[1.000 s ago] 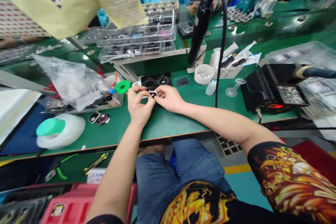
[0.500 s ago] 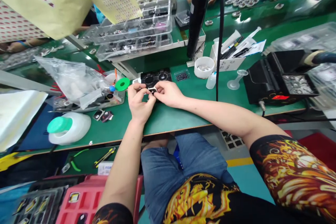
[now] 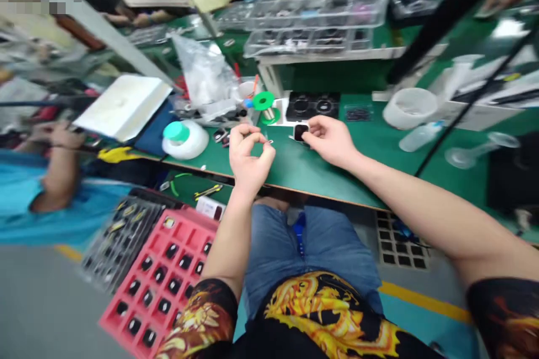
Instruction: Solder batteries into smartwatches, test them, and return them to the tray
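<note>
My right hand point(image 3: 330, 137) grips a small smartwatch body point(image 3: 300, 132) with a dark square face and a pale frame, held between thumb and fingers above the green bench. Apart from it on the left, my left hand point(image 3: 251, 158) is closed in a pinch, thumb and forefinger tips together. A tiny pale bit shows at those fingertips, too small to name. Behind the watch lies a black holder point(image 3: 314, 105) with round recesses. A green spool point(image 3: 264, 102) stands behind my left hand.
A white bottle with a green cap point(image 3: 185, 140) stands left on the bench point(image 3: 311, 171). Below it, a pink tray point(image 3: 191, 230) carries several watch parts. At right are a white tub point(image 3: 410, 107) and a small bottle point(image 3: 420, 137). A co-worker's arm point(image 3: 59, 162) is at far left.
My hands, together over a small part before, are now apart. The right one holds the watch body; the left has drawn away leftward. The view has swung left, showing more of the pink tray.
</note>
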